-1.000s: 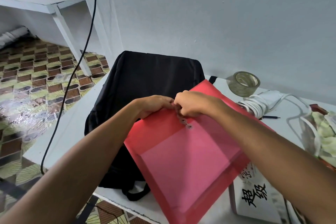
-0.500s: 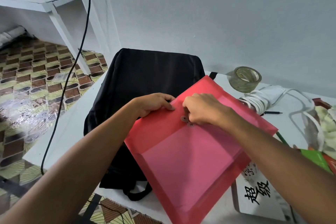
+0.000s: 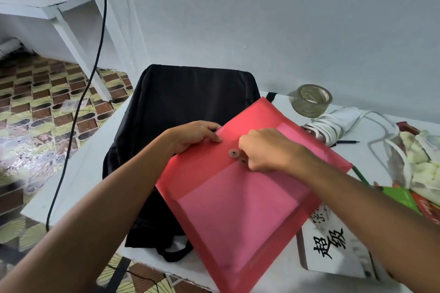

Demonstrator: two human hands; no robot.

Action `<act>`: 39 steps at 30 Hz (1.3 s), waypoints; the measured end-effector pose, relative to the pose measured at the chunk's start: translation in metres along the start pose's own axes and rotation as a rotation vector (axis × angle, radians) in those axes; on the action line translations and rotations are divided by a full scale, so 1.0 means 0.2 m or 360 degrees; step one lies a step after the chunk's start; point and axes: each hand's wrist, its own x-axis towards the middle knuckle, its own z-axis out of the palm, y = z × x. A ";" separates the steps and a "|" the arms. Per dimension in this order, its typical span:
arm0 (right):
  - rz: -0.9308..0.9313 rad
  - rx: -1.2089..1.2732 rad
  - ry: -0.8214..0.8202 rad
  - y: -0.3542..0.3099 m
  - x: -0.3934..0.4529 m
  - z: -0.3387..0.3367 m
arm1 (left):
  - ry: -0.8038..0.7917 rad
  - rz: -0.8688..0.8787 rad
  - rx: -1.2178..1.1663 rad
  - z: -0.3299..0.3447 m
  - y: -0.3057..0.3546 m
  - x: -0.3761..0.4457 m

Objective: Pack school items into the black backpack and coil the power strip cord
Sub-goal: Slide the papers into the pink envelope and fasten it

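A red translucent document envelope (image 3: 240, 209) lies tilted across the black backpack (image 3: 181, 100), which rests flat on the white table (image 3: 90, 164). My left hand (image 3: 195, 134) pinches the envelope's top left edge by the flap. My right hand (image 3: 266, 150) is closed at the two round string-tie buttons (image 3: 233, 153) on the flap; its fingertips hide the lower button. The white power strip with its bundled cord (image 3: 331, 123) lies at the back right.
A roll of clear tape (image 3: 310, 100) stands behind the envelope. A pen (image 3: 346, 142), a plastic bag of pale items (image 3: 419, 162), green and red packets (image 3: 402, 197) and a white book with black characters (image 3: 333, 245) crowd the right. A black cable (image 3: 78, 112) hangs left of the table.
My right hand has slid down from the envelope's top edge onto the string-tie buttons. The left hand has shifted slightly along the flap edge, and the envelope has stayed on the backpack.
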 end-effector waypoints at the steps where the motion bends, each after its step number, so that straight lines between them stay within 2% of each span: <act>1: 0.0033 0.0193 -0.0056 0.04 0.01 0.00 | -0.0001 0.0004 -0.0003 0.00 0.00 0.00; 3: 0.0044 0.0677 -0.0047 0.12 0.04 0.01 | 0.0000 0.0011 -0.0005 0.01 -0.01 -0.01; 5: 0.0141 0.1078 0.0200 0.20 0.06 0.02 | -0.0013 0.0037 0.0006 0.01 0.00 -0.01; 7: 0.0313 0.1119 0.0564 0.29 0.09 0.05 | -0.0046 0.0073 0.0031 0.01 0.00 -0.02; 9: 0.0470 0.0936 0.0706 0.38 0.10 0.09 | -0.0100 0.0117 0.0082 0.01 0.02 -0.04; 11: 0.0595 0.1018 0.0677 0.45 0.09 0.11 | -0.0156 0.0159 0.0143 0.00 0.05 -0.05; 14: 0.0667 0.1492 0.0603 0.50 0.02 0.12 | -0.0216 0.0241 0.0243 0.00 0.13 -0.08; 17: 0.0554 0.2231 0.0392 0.53 -0.08 0.14 | -0.0273 0.0289 0.0328 -0.02 0.23 -0.10; 22: 0.0307 0.2889 0.0088 0.56 -0.22 0.22 | -0.0372 0.0288 0.0446 -0.04 0.36 -0.08; 27: 0.0152 0.3080 -0.0204 0.52 -0.34 0.33 | -0.0440 0.0311 0.0489 -0.02 0.42 -0.07; 31: 0.0135 0.3188 -0.0283 0.50 -0.39 0.39 | -0.0505 0.0314 0.0680 -0.01 0.50 -0.08; 33: 0.0134 0.3244 -0.0208 0.47 -0.42 0.40 | -0.0512 0.0336 0.0808 0.01 0.54 -0.10; 35: 0.0204 0.3247 -0.0048 0.44 -0.45 0.41 | -0.0370 0.0431 0.1041 0.02 0.58 -0.12; 37: 0.0327 0.3181 0.0132 0.42 -0.48 0.41 | -0.0062 0.0585 0.1184 0.02 0.60 -0.13; 39: 0.0429 0.3191 0.0285 0.42 -0.52 0.43 | 0.0265 0.0770 0.1149 -0.01 0.58 -0.17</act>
